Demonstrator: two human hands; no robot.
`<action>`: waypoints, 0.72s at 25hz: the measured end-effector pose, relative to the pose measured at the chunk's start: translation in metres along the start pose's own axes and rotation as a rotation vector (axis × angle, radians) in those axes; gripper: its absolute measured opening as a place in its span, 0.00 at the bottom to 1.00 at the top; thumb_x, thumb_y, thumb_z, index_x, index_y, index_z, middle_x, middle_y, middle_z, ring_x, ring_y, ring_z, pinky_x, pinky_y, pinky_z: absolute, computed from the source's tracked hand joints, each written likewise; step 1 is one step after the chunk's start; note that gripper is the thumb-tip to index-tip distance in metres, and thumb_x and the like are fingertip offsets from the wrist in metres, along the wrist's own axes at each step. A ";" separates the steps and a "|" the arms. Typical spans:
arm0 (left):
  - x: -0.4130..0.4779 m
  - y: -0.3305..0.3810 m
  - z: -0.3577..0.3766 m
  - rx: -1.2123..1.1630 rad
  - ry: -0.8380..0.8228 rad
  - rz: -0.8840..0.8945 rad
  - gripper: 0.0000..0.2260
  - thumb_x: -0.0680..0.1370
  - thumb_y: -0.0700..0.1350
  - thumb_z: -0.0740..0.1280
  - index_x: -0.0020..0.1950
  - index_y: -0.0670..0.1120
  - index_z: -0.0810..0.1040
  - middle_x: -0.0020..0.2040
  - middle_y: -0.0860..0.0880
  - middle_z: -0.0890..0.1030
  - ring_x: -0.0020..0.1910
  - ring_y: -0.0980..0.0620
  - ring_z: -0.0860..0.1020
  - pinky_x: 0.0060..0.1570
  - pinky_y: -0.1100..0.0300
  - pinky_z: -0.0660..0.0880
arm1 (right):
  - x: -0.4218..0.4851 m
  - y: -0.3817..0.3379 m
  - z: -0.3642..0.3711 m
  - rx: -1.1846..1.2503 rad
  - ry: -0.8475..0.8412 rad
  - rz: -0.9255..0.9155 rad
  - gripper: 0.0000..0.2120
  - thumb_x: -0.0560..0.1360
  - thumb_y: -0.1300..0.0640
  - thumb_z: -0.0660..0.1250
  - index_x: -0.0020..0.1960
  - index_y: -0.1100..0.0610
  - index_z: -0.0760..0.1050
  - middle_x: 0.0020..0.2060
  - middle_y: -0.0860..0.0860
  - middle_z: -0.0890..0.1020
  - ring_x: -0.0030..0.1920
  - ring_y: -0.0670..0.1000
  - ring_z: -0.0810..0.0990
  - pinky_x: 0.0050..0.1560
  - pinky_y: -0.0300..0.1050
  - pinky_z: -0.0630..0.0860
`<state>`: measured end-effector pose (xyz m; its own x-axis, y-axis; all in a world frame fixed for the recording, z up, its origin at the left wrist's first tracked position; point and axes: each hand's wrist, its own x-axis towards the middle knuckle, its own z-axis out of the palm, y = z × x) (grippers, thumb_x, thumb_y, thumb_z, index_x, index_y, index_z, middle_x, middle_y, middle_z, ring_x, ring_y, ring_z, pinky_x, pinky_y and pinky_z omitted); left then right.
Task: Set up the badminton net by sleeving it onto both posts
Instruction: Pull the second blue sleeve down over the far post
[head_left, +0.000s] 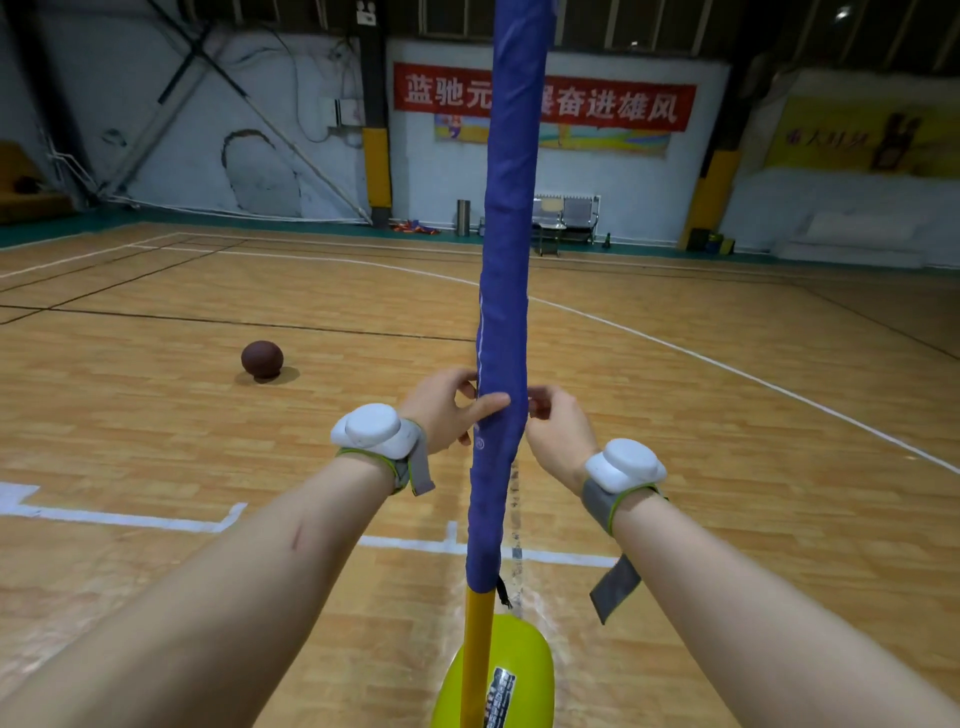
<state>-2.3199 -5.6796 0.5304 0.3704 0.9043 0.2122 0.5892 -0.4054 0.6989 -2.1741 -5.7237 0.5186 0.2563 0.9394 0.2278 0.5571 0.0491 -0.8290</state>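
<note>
both hands pinch the blue sleeve (501, 312) from either side, left hand (441, 413) and right hand (558, 431). the sleeve covers the upright yellow post (475, 654), which stands in a yellow-green base (519, 670) on the floor (727, 467). a ball (262, 359) lies well apart.

Dim hall, soft overhead light, edges bowed, background slightly soft

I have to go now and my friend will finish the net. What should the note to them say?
Left hand: pinching the blue net sleeve from its left side.
Right hand: gripping the same sleeve from the right, at the same height.
The sleeve is on the yellow post, which stands in the yellow-green base; bare post shows below the hem.
Done: this post is sleeved.
Left: tug it down if needed. The second post is out of view.
</note>
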 end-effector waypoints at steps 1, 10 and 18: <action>0.003 0.008 -0.007 -0.013 0.047 0.018 0.17 0.75 0.58 0.63 0.58 0.48 0.73 0.54 0.51 0.75 0.31 0.48 0.80 0.19 0.70 0.68 | 0.004 -0.009 -0.005 0.004 0.038 -0.023 0.18 0.73 0.67 0.58 0.62 0.60 0.73 0.54 0.56 0.80 0.56 0.56 0.78 0.56 0.47 0.74; 0.035 0.070 -0.057 -0.020 0.385 0.145 0.22 0.73 0.60 0.64 0.60 0.48 0.73 0.54 0.49 0.77 0.43 0.45 0.81 0.40 0.52 0.77 | 0.041 -0.104 -0.051 -0.007 0.216 -0.288 0.15 0.75 0.63 0.58 0.60 0.62 0.74 0.56 0.57 0.80 0.58 0.56 0.77 0.61 0.49 0.73; 0.052 0.108 -0.090 0.032 0.459 0.183 0.21 0.74 0.57 0.65 0.61 0.46 0.73 0.57 0.49 0.78 0.43 0.45 0.81 0.50 0.50 0.78 | 0.066 -0.154 -0.075 -0.007 0.263 -0.341 0.14 0.76 0.56 0.61 0.58 0.61 0.75 0.53 0.56 0.81 0.55 0.55 0.78 0.58 0.48 0.74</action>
<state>-2.3020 -5.6641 0.6785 0.1196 0.7807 0.6133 0.5686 -0.5602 0.6023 -2.1838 -5.6949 0.6994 0.2486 0.7516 0.6110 0.6497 0.3384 -0.6807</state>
